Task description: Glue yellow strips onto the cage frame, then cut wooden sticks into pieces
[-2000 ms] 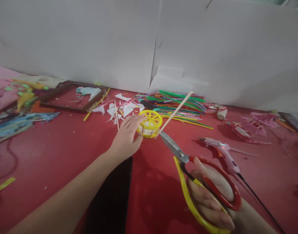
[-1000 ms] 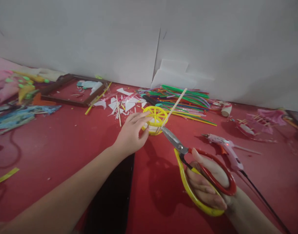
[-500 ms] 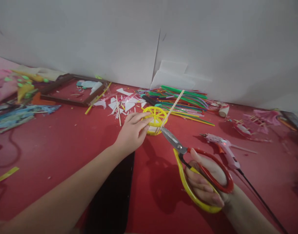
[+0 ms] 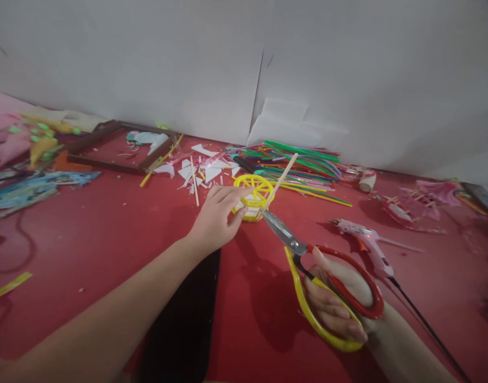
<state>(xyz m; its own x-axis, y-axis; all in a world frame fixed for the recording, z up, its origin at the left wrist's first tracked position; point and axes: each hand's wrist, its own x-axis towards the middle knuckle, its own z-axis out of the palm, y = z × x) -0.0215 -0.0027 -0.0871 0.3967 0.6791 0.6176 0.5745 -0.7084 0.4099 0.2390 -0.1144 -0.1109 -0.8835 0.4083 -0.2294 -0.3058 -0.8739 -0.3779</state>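
My left hand [image 4: 220,213] is closed on the left side of a small craft piece with two yellow spoked wheels [image 4: 255,189] and a pale part between them. A thin wooden stick [image 4: 284,174] slants up and to the right from the wheels' right side. My right hand [image 4: 335,298] grips a pair of scissors [image 4: 295,246] with one red and one yellow handle. The blade tips touch or nearly touch the stick's lower end by the wheels; the exact contact is too small to tell.
A pink glue gun [image 4: 367,242] lies at right with its cord trailing forward. Several coloured pipe cleaners [image 4: 303,159] and white scraps [image 4: 214,174] lie behind the wheels. A brown frame [image 4: 108,165] is at back left, a black flat panel [image 4: 183,319] under my left forearm.
The stick has dipped slightly, its top end now a little lower and further left. The scissor tips have shifted slightly left and down. My left fingers have moved a little on the wheels.
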